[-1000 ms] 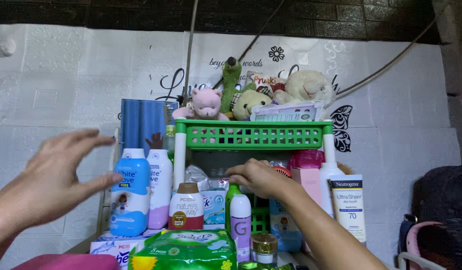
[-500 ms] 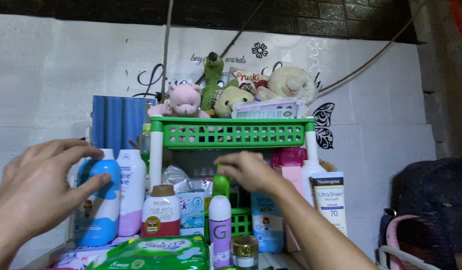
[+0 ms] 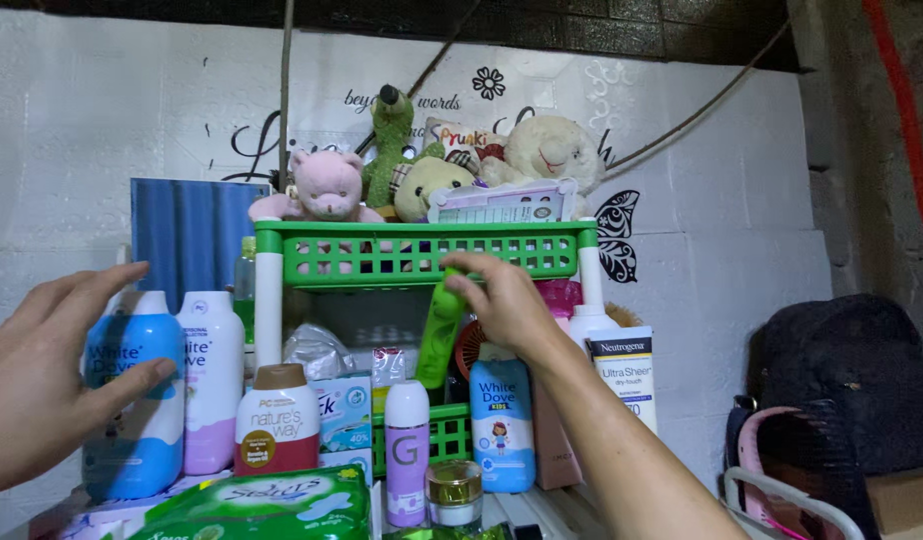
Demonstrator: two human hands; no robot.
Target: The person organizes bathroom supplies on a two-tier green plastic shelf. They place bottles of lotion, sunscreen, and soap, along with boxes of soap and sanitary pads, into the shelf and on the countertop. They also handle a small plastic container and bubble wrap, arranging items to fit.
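Observation:
My right hand (image 3: 502,300) grips the top of a slim green bottle (image 3: 439,335) and holds it tilted just under the upper green shelf basket (image 3: 422,252). My left hand (image 3: 52,375) hovers open, fingers spread, in front of a blue and white bottle (image 3: 132,400) at the left, close to it but not closed around it. A pink and white bottle (image 3: 214,380) stands right beside that one.
Several toiletry bottles, a brown-capped bottle (image 3: 277,420), a purple spray can (image 3: 407,450), a small gold-lidded jar (image 3: 454,492) and a green wipes pack (image 3: 267,505) crowd the lower shelf. Plush toys (image 3: 327,188) sit on top. A dark bag (image 3: 842,390) lies at the right.
My right hand has lifted the green bottle up from among the lower bottles toward the upper basket. My left hand has drawn slightly back from the blue bottle and opened.

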